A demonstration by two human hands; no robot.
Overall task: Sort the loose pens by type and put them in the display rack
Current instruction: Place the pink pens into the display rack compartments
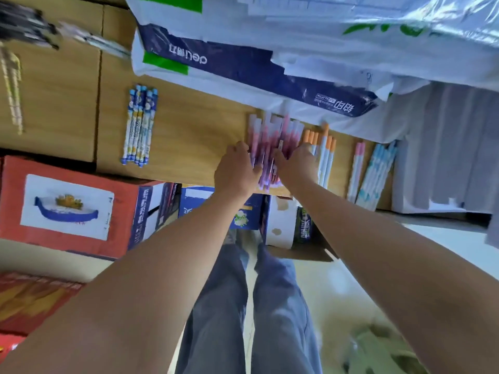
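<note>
A bunch of pink-and-white pens (pixel 272 136) lies on the cardboard box top (pixel 189 130). My left hand (pixel 236 168) presses against the bunch's left side and my right hand (pixel 297 164) against its right side, fingers curved round the pens. To the right lie orange-capped white pens (pixel 322 149), two pink-capped pens (pixel 356 168) and several light blue pens (pixel 378 174). Far left on the box lies a row of blue patterned pens (pixel 139 125). No display rack is visible.
Wrapped paper reams (pixel 243 63) and plastic-covered stacks overhang the back of the box. A grey-white box (pixel 445 157) stands at the right. Below are a red carton (pixel 67 206) and small boxes (pixel 278 222). Dark pens (pixel 24 22) are blurred at top left.
</note>
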